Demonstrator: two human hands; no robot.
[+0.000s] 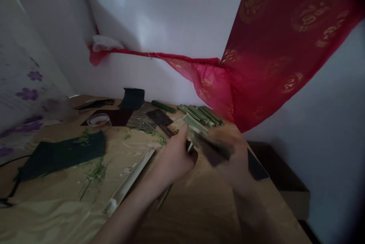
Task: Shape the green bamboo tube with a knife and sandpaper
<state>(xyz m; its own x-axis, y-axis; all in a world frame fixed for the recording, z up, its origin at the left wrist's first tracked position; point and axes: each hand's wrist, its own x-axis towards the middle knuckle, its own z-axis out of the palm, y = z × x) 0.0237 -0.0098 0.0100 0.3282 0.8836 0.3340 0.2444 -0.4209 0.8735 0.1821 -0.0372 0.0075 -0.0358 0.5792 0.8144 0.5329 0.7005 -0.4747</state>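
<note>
My left hand [176, 156] is closed, thumb up, on a pale green bamboo piece [195, 123] that sticks out beyond the fingers. My right hand [238, 156] is smeared by motion, its fingers wrapped round a dark brownish flat piece [213, 149]. That dark piece meets or overlaps the bamboo piece's near end; its exact kind is too blurred to tell. Just beyond the hands lies a row of green bamboo sections [202, 114]. A long split bamboo half [131, 181] rests on the wooden table [194, 213] beside my left forearm.
Green shavings [95, 171] lie near a dark green sheet [68, 152]. Farther back are a clear round container [99, 120], a dark square sheet [132, 98] and dark sandpaper-like pieces [159, 116]. A phone [257, 166] sits at the right edge. Red cloth [273, 46] hangs above.
</note>
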